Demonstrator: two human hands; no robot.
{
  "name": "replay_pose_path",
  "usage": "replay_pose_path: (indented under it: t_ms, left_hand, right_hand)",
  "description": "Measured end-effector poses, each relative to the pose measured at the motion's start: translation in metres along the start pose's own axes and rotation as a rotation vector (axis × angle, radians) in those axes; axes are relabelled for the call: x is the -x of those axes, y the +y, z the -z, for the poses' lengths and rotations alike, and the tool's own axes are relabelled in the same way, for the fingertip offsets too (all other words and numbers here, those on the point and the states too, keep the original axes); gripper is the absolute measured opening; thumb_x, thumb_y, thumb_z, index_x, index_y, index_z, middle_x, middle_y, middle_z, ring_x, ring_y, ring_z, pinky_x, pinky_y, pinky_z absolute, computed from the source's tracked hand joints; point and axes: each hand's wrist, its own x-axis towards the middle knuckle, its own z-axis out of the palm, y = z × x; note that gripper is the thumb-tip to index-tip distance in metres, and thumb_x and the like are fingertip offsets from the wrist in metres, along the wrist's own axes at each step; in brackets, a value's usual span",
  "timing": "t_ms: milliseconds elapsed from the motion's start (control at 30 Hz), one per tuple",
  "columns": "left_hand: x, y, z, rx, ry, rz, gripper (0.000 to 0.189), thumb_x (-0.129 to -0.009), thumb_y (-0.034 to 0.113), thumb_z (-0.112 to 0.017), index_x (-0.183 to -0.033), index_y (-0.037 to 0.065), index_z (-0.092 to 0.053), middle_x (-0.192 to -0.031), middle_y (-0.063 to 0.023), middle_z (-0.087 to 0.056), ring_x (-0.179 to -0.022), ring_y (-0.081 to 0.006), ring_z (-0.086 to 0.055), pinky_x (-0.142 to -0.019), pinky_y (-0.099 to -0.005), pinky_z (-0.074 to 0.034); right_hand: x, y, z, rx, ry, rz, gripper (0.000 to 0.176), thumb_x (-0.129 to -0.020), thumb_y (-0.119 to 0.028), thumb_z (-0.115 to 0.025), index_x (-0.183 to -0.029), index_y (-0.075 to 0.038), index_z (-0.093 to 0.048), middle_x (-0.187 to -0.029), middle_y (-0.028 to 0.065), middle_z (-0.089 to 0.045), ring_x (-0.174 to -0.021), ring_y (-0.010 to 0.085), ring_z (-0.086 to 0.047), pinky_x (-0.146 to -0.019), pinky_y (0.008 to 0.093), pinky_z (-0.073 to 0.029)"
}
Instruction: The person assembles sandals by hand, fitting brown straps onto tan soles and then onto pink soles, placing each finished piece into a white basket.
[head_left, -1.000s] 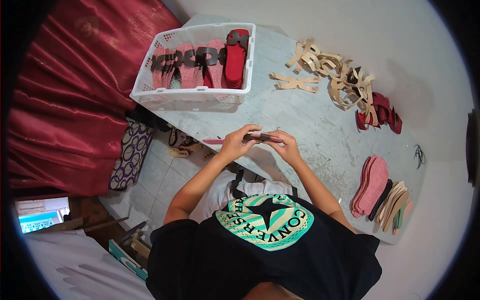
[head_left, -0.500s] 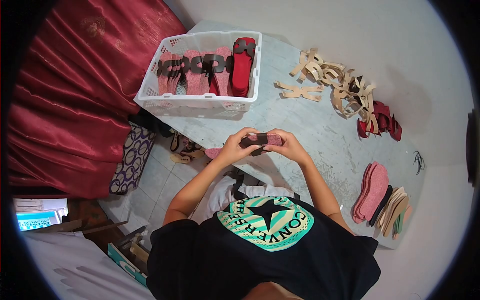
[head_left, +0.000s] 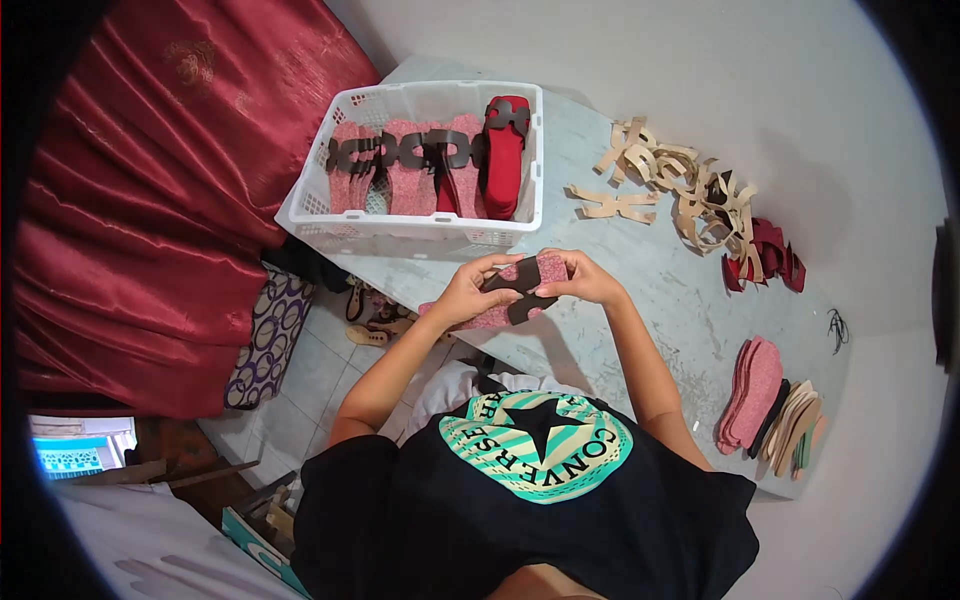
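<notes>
A pink speckled sandal sole with a dark brown cut-out strap (head_left: 522, 284) across it is held up over the near edge of the table. My left hand (head_left: 470, 292) grips it on its left side, thumb on the strap. On the other side my right hand (head_left: 584, 278) pinches the strap and the sole's end between thumb and fingers. The sole's other end sticks out beneath my left wrist. Just beyond my hands stands a white plastic basket (head_left: 420, 224) holding several pink sandals (head_left: 408, 178) with dark straps and a red one (head_left: 504, 170).
Beige straps (head_left: 618, 206) and dark red straps (head_left: 768, 256) lie on the grey table (head_left: 640, 330) toward the wall. Pink soles (head_left: 750, 392) and beige soles (head_left: 792, 430) are stacked at the right. A red curtain (head_left: 150, 200) hangs at the left, and footwear (head_left: 372, 334) lies on the floor.
The sandal in my hands has turned so that more of its upper face and strap shows. The basket and table items appear slightly lower in the view.
</notes>
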Motion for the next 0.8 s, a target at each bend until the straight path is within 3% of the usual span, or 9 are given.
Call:
replay_pose_path:
  t_ms: [233,367,433,533,800]
  left_hand:
    - [-0.015,-0.004,0.031,-0.029,-0.014,-0.096,0.044,-0.079,-0.006,-0.063,-0.117,0.001,-0.043,-0.114,-0.0111,-0.055,-0.1,-0.0143,-0.056,-0.086,-0.0283,-0.047]
    - [-0.028,0.001,0.045,-0.084,-0.049,-0.149,0.041,-0.079,-0.006,-0.062,-0.114,0.002,-0.042,-0.113,-0.0103,-0.055,-0.098,-0.0133,-0.056,-0.084,-0.0271,-0.047]
    - [-0.032,0.013,0.045,-0.077,0.009,-0.173,0.04,-0.078,-0.004,-0.064,-0.113,0.0,-0.043,-0.104,-0.0074,-0.056,-0.094,-0.0111,-0.056,-0.08,-0.0239,-0.047]
    - [-0.039,0.022,0.054,-0.044,-0.012,-0.106,0.041,-0.078,-0.004,-0.065,-0.113,0.001,-0.043,-0.105,-0.007,-0.054,-0.095,-0.0114,-0.056,-0.081,-0.0243,-0.047]
    - [-0.063,0.027,0.076,-0.075,-0.024,-0.268,0.041,-0.078,-0.007,-0.063,-0.111,0.003,-0.041,-0.109,-0.008,-0.053,-0.098,-0.0123,-0.055,-0.082,-0.025,-0.047]
  right_hand:
    - [-0.035,-0.02,0.008,0.013,-0.045,-0.093,0.039,-0.074,-0.009,-0.072,-0.109,-0.001,-0.057,-0.095,0.0006,-0.059,-0.085,0.0092,-0.058,-0.069,0.0244,-0.051]
    - [-0.052,-0.028,0.012,0.106,-0.072,-0.015,0.035,-0.074,-0.009,-0.072,-0.106,-0.001,-0.06,-0.099,0.0005,-0.057,-0.086,0.0097,-0.058,-0.071,0.0252,-0.051]
    - [-0.058,-0.043,0.011,0.008,-0.031,-0.167,0.029,-0.074,-0.01,-0.073,-0.099,-0.002,-0.063,-0.1,-0.0004,-0.054,-0.088,0.01,-0.056,-0.073,0.0252,-0.048]
    - [-0.069,-0.044,0.016,0.215,-0.018,0.006,0.03,-0.074,-0.01,-0.073,-0.101,-0.002,-0.063,-0.1,0.0005,-0.055,-0.088,0.0106,-0.055,-0.076,0.0255,-0.046]
    - [-0.09,-0.06,0.022,0.117,0.033,-0.035,0.034,-0.076,-0.01,-0.071,-0.107,-0.002,-0.059,-0.1,0.0025,-0.059,-0.089,0.011,-0.057,-0.078,0.0252,-0.047]
